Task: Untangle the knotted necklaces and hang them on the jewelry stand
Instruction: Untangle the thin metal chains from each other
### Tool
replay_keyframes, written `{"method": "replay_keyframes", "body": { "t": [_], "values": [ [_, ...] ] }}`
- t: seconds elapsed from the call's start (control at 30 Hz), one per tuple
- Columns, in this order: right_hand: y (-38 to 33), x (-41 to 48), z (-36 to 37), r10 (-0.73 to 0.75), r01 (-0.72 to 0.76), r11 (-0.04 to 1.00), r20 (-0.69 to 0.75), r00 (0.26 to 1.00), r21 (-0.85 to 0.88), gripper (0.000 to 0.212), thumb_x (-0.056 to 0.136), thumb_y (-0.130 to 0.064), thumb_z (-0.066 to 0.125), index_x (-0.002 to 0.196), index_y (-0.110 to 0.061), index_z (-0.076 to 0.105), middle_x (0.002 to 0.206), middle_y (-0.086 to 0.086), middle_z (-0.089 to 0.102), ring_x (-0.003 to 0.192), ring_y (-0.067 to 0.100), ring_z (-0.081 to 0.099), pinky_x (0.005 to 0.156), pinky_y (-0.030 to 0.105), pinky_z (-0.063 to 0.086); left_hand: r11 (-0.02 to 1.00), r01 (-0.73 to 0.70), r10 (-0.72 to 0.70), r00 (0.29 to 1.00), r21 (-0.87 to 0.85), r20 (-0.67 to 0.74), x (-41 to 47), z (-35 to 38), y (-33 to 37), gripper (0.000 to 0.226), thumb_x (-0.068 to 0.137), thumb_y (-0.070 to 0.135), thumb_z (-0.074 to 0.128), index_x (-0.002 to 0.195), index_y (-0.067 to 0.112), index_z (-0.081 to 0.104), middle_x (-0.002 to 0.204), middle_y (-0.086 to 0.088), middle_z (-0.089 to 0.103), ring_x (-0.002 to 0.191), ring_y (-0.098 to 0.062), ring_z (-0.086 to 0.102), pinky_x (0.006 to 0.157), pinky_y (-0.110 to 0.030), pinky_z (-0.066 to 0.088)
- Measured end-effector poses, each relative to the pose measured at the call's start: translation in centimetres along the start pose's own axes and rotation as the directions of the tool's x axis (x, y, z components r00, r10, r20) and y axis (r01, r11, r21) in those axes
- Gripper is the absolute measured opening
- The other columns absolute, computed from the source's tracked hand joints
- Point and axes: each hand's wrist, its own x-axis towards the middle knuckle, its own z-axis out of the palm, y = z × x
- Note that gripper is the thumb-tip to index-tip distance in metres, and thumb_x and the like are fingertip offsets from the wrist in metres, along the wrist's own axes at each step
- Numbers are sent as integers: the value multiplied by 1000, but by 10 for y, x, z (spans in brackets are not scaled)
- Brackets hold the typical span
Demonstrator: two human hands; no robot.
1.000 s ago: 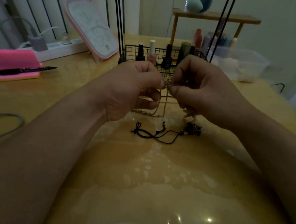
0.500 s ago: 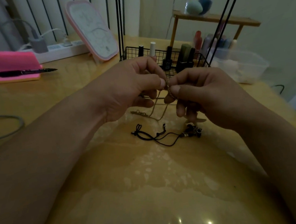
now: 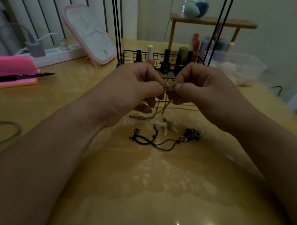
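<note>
Black cord necklace (image 3: 158, 142) lies on the table (image 3: 151, 185), just below the hands. Above it, left hand (image 3: 129, 92) and right hand (image 3: 202, 90) each pinch the gold chain (image 3: 161, 107), fingertips nearly meeting, loops trailing down to the table. Behind, a wire basket (image 3: 130, 55) holds upright nail polish bottles (image 3: 165, 63).

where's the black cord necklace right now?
Head view, centre: the black cord necklace lies on the table, just nearer the camera than the left hand and right hand, which pinch the gold chain.
</note>
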Motion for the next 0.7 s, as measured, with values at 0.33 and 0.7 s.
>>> {"method": "replay_keyframes", "body": {
  "t": [0.33,0.7],
  "values": [
    [-3,3,-2,189,-226,903,133,973,366,18,95,5,59,107,-5,68,93,8,70,88,24,71,75,32,61,991,-114,120,989,72,-90,-1,3,-1,8,94,6,70,92,14,69,93,5,68,74,-6,65,67,-24,57],
    [-4,4,-3,167,-203,884,122,978,421,16,95,5,59,100,-7,67,87,6,73,85,22,72,77,31,61,986,-72,73,997,148,1,2,3,-7,3,98,17,68,99,16,71,86,2,72,79,-13,69,73,-29,62]
  ]
}}
